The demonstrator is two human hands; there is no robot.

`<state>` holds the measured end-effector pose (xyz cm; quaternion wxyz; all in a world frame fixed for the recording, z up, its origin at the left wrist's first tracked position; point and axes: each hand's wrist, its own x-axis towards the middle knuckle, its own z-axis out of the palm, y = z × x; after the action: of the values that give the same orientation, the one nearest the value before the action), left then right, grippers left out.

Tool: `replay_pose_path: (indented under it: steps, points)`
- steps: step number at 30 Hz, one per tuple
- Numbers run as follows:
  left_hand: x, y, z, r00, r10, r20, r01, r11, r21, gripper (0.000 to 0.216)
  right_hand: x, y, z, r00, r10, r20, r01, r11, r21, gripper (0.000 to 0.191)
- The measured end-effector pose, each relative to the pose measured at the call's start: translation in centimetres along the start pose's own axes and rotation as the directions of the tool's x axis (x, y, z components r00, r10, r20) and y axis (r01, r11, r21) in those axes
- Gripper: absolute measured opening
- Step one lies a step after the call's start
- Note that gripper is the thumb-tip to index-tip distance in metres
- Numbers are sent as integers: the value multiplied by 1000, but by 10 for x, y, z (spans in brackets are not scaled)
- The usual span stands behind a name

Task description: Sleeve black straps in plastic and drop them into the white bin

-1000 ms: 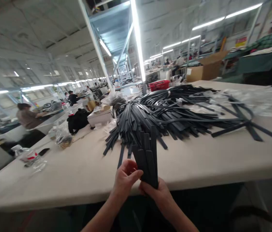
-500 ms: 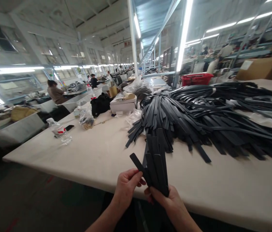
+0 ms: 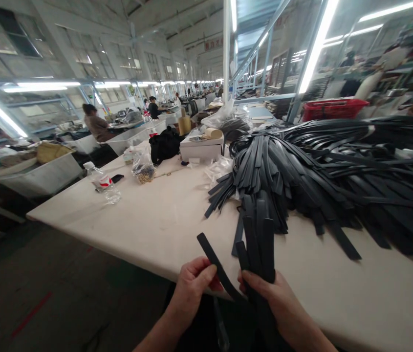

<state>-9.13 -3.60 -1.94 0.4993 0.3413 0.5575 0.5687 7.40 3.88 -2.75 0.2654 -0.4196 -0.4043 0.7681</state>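
Observation:
My left hand [image 3: 196,282] pinches a single dark strap [image 3: 218,264] between thumb and fingers, its rounded end pointing up and left. The strap's lower part bends toward the bundle on the right. My right hand [image 3: 270,292] is closed around a bundle of dark flat straps [image 3: 259,244], whose ends fan upward over the table edge. Behind them lies a large pile of the same dark straps [image 3: 265,166], spread across the right side of the table. The lower ends of the held bundle drop below the table's edge.
On the pale table [image 3: 147,215] lie a plastic bottle [image 3: 101,181], a dark phone-like object [image 3: 117,178], a clear bag of small metal pieces [image 3: 144,168], a black cloth bag [image 3: 165,144] and a white box [image 3: 202,146]. A red basket [image 3: 334,109] stands behind the pile. People sit farther back.
The strap in my left hand has come away from the bundle, leaving a gap. My right hand has shifted right with the bundle. The view has turned slightly left.

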Motion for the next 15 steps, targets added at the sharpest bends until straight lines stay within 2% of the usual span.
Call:
replay_pose_path:
  steps: [3, 6, 8, 11, 13, 15]
  points:
    - [-1, -4, 8, 998, -22, 63, 21, 1000, 23, 25, 2, -4, 5, 999, -22, 42, 24, 998, -65, 38]
    - [0, -4, 14, 998, 59, 25, -62, 985, 162, 18, 6, -5, 9, 987, -134, 84, 147, 972, -183, 31]
    - [1, 0, 14, 987, 159, 5, -154, 946, 284, 16, 9, -3, 9, 977, -209, 52, 215, 947, -240, 29]
    - [2, 9, 11, 962, 274, -11, -246, 882, 402, 12, 14, 3, 9, 971, -241, -2, 229, 927, -298, 25]
    - [4, 14, 10, 955, 296, -19, -260, 867, 425, 9, 14, 7, 9, 966, -258, -31, 235, 916, -324, 22]
    - [9, 16, 10, 956, 292, 21, -272, 859, 433, 8, 12, 8, 8, 954, -292, -65, 256, 909, -328, 24]
